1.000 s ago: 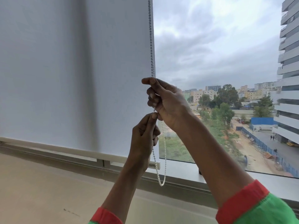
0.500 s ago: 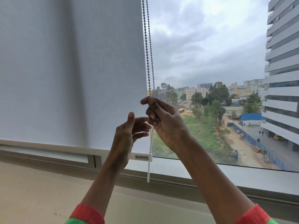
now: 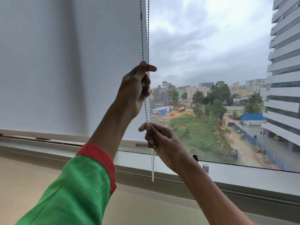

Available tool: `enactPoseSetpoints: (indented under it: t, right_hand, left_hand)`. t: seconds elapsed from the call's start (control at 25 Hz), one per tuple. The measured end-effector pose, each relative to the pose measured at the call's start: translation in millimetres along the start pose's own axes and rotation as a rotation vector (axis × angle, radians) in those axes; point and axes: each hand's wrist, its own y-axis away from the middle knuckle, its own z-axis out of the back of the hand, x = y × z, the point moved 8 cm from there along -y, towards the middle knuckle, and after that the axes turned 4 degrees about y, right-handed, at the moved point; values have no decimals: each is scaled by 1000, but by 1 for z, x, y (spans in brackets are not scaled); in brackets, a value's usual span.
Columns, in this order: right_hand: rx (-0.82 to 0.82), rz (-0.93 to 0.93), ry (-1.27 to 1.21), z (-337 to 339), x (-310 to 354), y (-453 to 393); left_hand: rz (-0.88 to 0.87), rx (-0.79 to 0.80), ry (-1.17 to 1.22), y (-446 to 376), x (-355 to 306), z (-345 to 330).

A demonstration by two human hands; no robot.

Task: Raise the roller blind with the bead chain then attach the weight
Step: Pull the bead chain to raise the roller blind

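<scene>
Head view: my left hand (image 3: pixel 136 90) is raised, thumb and forefinger pinched on the bead chain (image 3: pixel 142 38) beside the right edge of the roller blind (image 3: pixel 65 62). My right hand (image 3: pixel 160 142) is lower, fingertips closed on the same chain just above the blind's bottom bar (image 3: pixel 129 142). The hands are apart, one above the other. The loop's tail hangs free below my right hand, in front of the window sill (image 3: pixel 243 174).

The blind is barely raised; its bar sits close to the sill. A small grey piece (image 3: pixel 205 167) rests on the sill, possibly the weight; I cannot confirm this.

Risks, as I judge them: pulling the wrong strand would lower the blind; gripping both strands would lock the loop; beads could slip through a light pinch; a sideways pull could jam the chain at the clutch, out of frame.
</scene>
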Motion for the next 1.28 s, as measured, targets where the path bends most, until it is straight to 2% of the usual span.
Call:
enactPoseSetpoints:
  t: [0.16, 0.28, 0.48, 0.6, 0.72, 0.88, 1.04, 1.12, 1.28]
  right_hand:
    - [12, -104, 92, 11, -12, 2]
    - [-38, -188, 189, 27, -10, 0]
    - [-151, -62, 42, 32, 47, -33]
    - [-143, 5, -5, 12, 85, -58]
    - [-185, 27, 16, -8, 108, -73]
    - [-212, 91, -13, -19, 107, -69]
    - [-135, 127, -62, -26, 91, -58]
    - [-119, 124, -71, -26, 81, -52]
    - [-115, 111, -122, -19, 63, -39]
  left_hand:
    - [-49, 17, 84, 16, 12, 6]
    - [-31, 19, 76, 30, 25, 15]
    - [49, -5, 75, 58, 58, 28]
    - [119, 0, 88, 73, 78, 21]
    - [116, 31, 37, 79, 85, 14]
    - [116, 39, -73, 74, 81, 26]
    - [271, 36, 103, 81, 90, 39]
    - [297, 4, 88, 75, 91, 43]
    - [162, -75, 62, 48, 56, 47]
